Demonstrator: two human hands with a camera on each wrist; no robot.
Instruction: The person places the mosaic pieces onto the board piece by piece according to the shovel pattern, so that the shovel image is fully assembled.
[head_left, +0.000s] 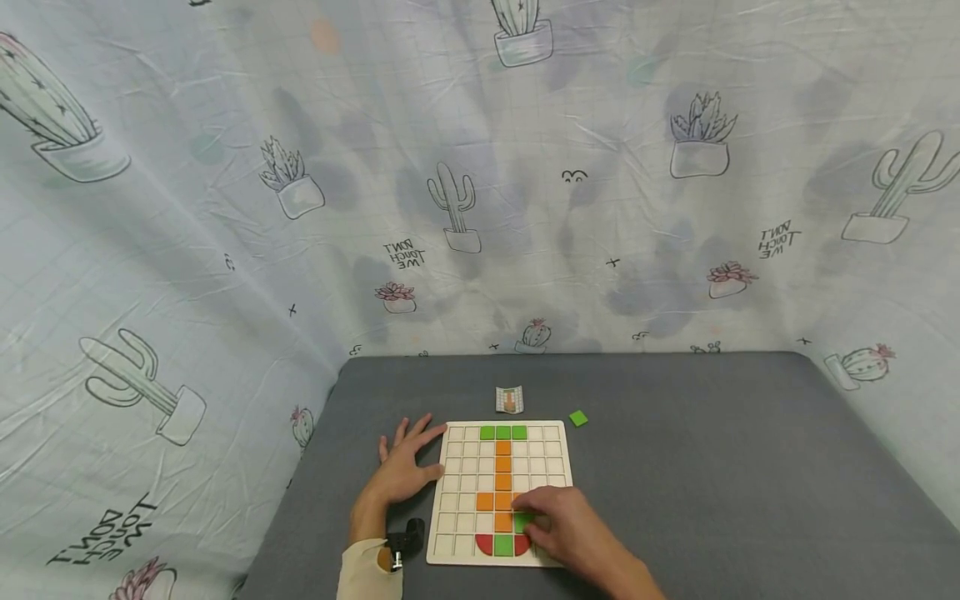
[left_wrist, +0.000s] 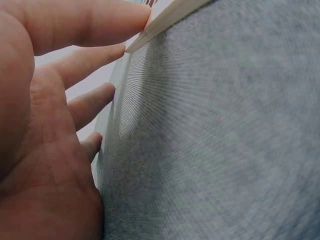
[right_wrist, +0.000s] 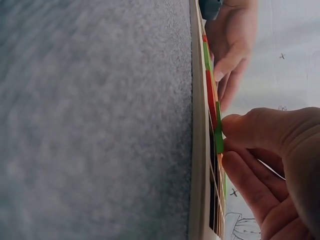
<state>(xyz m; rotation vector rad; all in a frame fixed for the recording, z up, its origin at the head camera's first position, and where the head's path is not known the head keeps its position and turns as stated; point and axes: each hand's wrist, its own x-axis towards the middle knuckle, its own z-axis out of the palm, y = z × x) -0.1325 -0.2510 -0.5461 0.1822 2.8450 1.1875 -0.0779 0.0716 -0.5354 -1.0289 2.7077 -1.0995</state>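
A wooden grid board lies on the grey table with coloured tiles set in its squares. My right hand is over its lower right part, thumb and fingertips at a green square tile; in the right wrist view this tile stands a little proud of the board, between thumb and fingers. Beside it runs a column of orange tiles, with a green tile between two red rounded tiles below. My left hand rests with spread fingers at the board's left edge, thumb and index fingertip against it.
A small pattern card lies behind the board. One loose green tile is on the table past the board's far right corner. Three green tiles fill squares in the top row. A cactus-print cloth hangs behind the table.
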